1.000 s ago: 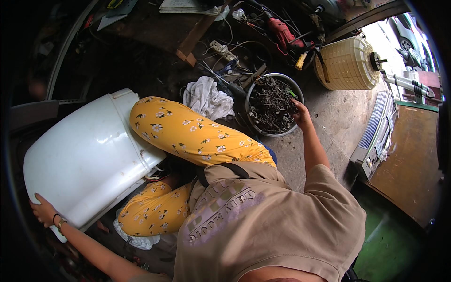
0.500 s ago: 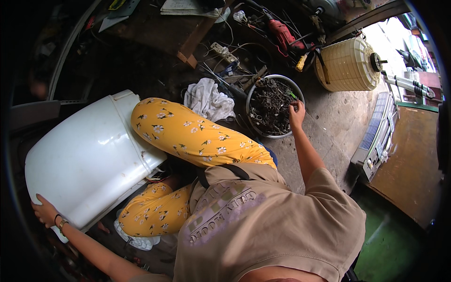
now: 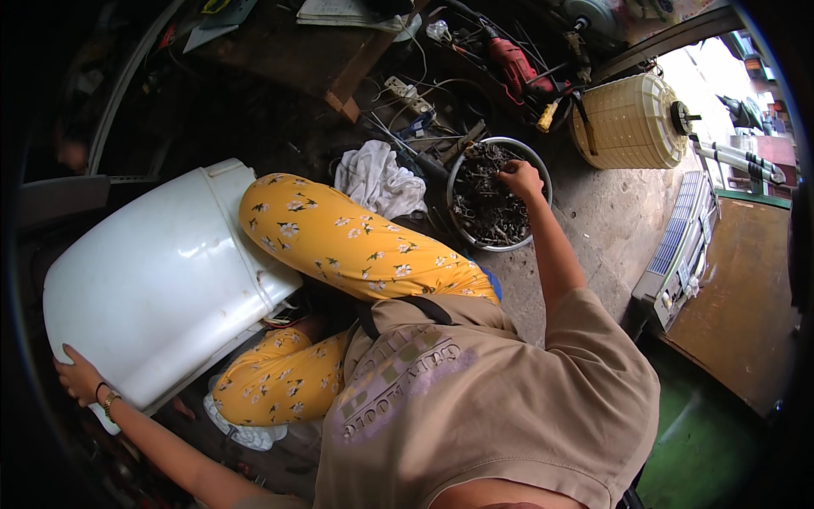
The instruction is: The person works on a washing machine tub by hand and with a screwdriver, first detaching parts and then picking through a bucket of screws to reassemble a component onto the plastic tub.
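A large white rounded appliance casing (image 3: 161,263) lies tilted at my left, against my bent leg. My left hand (image 3: 80,379) grips its lower left edge, thumb on top and fingers bent around the side. Further off to the right, a round metal bowl (image 3: 549,188) stands on the floor, full of dark screws and small metal bits (image 3: 492,222). Into it reaches my right hand (image 3: 522,180), fingertips pinched together among the pieces. Whatever sits between those fingers is too small and hidden to make out.
Beside the bowl lies a crumpled white cloth (image 3: 381,180). Beyond are a power strip (image 3: 409,93), cables and a red power drill (image 3: 511,64). A cream ribbed drum (image 3: 632,123) lies on its side at right, near a grey slatted panel (image 3: 678,242) and a brown board (image 3: 733,293).
My right hand has moved from the bowl's right rim leftward and inward, over the screws. A small green piece seen near the fingers earlier no longer shows. The left hand stays on the casing.
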### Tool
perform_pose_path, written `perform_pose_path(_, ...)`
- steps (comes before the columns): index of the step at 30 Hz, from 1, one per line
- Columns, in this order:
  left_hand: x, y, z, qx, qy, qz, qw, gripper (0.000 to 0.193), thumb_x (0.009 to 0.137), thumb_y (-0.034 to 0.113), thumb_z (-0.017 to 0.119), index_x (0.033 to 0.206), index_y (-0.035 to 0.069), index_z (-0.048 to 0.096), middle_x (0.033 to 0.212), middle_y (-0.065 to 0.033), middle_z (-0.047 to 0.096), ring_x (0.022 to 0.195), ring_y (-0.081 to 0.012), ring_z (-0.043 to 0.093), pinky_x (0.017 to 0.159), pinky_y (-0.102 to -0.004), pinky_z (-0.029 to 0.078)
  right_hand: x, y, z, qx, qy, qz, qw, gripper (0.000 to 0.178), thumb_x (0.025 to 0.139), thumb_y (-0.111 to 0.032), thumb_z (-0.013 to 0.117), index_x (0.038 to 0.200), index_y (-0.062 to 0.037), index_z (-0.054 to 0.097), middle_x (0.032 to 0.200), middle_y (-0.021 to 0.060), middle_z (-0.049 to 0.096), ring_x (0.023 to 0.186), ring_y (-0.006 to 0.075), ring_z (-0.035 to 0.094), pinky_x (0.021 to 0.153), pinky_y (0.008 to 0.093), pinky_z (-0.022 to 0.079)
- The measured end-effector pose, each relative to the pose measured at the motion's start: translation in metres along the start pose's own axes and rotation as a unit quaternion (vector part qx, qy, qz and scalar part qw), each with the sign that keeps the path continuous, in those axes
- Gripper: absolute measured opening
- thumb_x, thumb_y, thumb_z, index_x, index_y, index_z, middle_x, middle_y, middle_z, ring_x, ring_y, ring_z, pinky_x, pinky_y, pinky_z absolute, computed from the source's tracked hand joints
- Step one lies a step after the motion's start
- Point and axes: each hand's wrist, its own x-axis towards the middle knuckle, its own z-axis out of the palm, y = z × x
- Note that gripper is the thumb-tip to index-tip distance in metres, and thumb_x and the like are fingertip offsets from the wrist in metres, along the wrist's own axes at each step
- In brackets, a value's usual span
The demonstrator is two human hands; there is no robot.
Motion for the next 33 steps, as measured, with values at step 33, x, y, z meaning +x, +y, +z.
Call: perform_pose_path(33, 0.002, -0.004, 0.008, -0.003, -0.007, 0.001, 1.0, 0.063, 0.08, 0.068, 0.031, 0.129, 0.03, 0.041, 0.131, -0.0038, 0.046, 0.114, -0.0361, 0.046, 0.089, -0.0593, 0.031, -0.035, 0.059, 0.006, 0.132, 0.151, -0.225, 0.953, 0.037, 0.07, -0.021, 0.07, 0.102, -0.0062, 0.059, 0.102, 0.0108, 0.055, 0.097, 0.0282, 0.052, 0.085, 0.0351, 0.042)
